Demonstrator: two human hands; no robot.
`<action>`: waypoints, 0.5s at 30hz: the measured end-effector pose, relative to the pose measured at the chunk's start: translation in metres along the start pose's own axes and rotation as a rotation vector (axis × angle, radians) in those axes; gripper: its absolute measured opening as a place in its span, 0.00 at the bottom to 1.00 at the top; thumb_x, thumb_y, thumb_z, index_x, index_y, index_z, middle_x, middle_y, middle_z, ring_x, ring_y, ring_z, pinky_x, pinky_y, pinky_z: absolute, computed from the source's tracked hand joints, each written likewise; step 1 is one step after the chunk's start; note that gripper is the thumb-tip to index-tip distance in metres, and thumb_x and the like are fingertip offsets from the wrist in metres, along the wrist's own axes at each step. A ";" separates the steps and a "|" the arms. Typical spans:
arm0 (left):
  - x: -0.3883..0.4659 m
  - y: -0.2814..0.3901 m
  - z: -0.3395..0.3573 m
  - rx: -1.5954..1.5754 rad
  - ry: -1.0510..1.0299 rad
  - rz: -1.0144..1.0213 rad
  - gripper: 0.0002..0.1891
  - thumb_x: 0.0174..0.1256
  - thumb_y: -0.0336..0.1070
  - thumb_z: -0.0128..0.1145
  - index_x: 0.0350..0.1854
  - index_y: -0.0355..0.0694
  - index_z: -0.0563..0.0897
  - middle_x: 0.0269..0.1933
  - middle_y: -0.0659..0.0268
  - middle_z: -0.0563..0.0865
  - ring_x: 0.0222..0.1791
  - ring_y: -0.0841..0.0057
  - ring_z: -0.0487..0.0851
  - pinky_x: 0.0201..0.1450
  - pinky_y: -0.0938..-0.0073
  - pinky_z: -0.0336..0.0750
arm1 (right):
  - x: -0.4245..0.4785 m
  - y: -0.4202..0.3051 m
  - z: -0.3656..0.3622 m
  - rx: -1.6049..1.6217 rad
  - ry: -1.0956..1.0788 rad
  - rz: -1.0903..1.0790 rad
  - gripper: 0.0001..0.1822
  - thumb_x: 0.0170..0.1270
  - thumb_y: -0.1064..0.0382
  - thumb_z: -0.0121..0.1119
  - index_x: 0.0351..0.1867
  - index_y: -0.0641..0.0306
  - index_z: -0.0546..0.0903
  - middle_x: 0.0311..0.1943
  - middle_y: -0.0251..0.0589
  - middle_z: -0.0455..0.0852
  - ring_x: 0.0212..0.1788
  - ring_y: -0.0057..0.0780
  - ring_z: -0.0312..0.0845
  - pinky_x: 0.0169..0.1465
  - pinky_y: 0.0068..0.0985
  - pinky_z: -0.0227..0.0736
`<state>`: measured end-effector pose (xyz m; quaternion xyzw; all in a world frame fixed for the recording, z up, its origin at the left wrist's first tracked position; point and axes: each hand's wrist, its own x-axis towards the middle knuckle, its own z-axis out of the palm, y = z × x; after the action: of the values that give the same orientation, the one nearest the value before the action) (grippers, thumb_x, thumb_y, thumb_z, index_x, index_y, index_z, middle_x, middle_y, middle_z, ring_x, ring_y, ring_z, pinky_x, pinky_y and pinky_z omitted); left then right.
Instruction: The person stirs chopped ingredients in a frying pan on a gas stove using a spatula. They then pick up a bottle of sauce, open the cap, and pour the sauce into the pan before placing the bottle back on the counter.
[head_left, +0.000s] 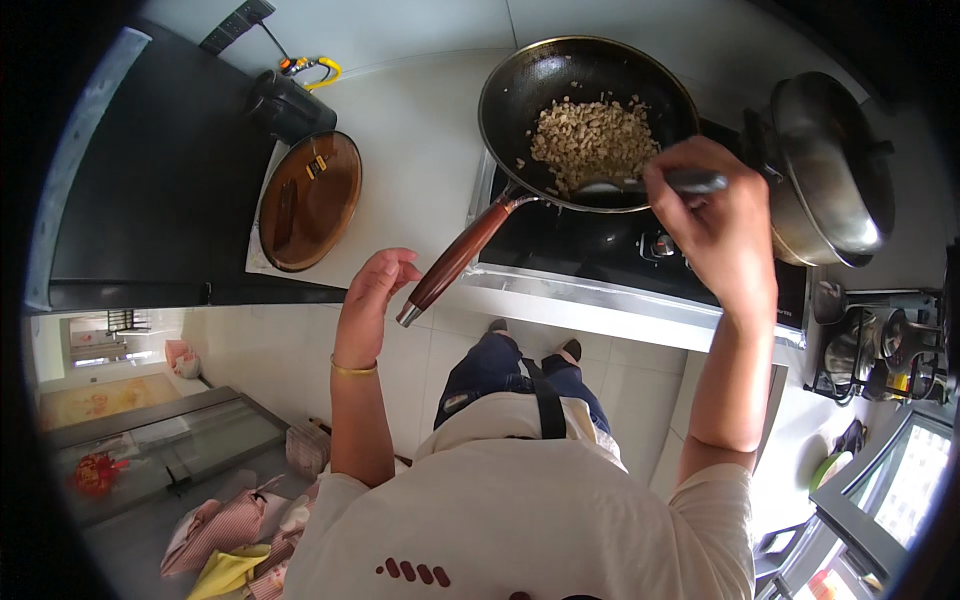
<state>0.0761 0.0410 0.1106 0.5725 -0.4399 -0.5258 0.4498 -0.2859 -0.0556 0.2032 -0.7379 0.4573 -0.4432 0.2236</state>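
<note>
A dark wok (517, 82) holding chopped, crumbly light-brown food (596, 135) sits on the black glass cooktop (555, 247). My right hand (709, 206) grips a utensil with a dark handle (696, 181); its head (604, 187) rests in the near side of the food, and its exact kind is hard to tell. Beside the end of the wok's brown wooden handle (465, 251) is my left hand (381, 281), holding nothing, its fingers slightly curled and apart. Whether its fingertips touch the handle cannot be told.
A brown glass lid (319, 217) lies on the counter at the left, near a black container (289, 109). Right of the wok stands a large steel pot (825, 172). A rack (847, 390) with ladles and other utensils is at the far right. The cooktop's front edge (592, 300) runs before me.
</note>
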 end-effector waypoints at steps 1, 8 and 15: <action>0.001 0.000 0.001 -0.006 -0.002 0.004 0.19 0.82 0.48 0.49 0.56 0.36 0.81 0.44 0.69 0.83 0.50 0.79 0.81 0.63 0.73 0.71 | 0.006 0.010 0.003 -0.058 -0.030 -0.049 0.06 0.60 0.72 0.69 0.36 0.71 0.85 0.32 0.47 0.88 0.31 0.34 0.89 0.33 0.25 0.82; 0.018 -0.016 -0.020 -0.061 -0.031 0.005 0.19 0.81 0.50 0.52 0.55 0.39 0.83 0.44 0.69 0.83 0.50 0.79 0.81 0.65 0.72 0.70 | 0.011 0.009 0.001 0.015 0.095 0.041 0.05 0.66 0.70 0.69 0.38 0.70 0.87 0.32 0.41 0.90 0.32 0.21 0.87 0.34 0.19 0.80; 0.060 -0.003 -0.024 -0.017 -0.135 0.040 0.17 0.80 0.46 0.50 0.54 0.39 0.83 0.45 0.68 0.84 0.51 0.79 0.81 0.64 0.71 0.70 | 0.020 -0.008 0.049 -0.079 0.041 0.147 0.05 0.63 0.70 0.71 0.37 0.70 0.86 0.30 0.42 0.89 0.31 0.21 0.88 0.35 0.19 0.82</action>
<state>0.1037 -0.0156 0.0961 0.5230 -0.4760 -0.5578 0.4344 -0.2367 -0.0731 0.1930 -0.7013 0.5318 -0.4222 0.2171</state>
